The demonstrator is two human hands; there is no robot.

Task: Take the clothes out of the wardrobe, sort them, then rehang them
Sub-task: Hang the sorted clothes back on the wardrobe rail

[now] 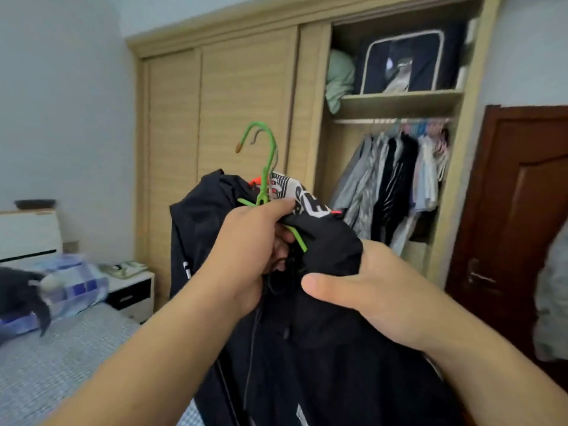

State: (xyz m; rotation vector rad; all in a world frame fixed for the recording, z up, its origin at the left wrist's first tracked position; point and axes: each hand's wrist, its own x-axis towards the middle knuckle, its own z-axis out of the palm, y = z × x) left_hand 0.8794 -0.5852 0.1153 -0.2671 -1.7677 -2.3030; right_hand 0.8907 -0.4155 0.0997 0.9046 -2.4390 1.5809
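Note:
A black jacket (pixel 307 348) with a black-and-white printed inner collar hangs in front of me on a green wire hanger (pixel 265 167), whose hook points up. My left hand (pixel 249 247) grips the hanger's neck together with the collar. My right hand (pixel 375 290) grips the jacket's right shoulder fabric, thumb on top. Behind, the open wardrobe (pixel 399 103) shows several garments (pixel 396 179) hanging on its rail at the right.
A bed (pixel 61 364) with a blue checked pillow and a dark garment lies at the left, with a nightstand (pixel 132 287) beside it. Closed sliding wardrobe doors (pixel 221 118) stand in the middle. A dark wooden door (pixel 516 226) is at the right. A storage bag (pixel 402 63) sits on the top shelf.

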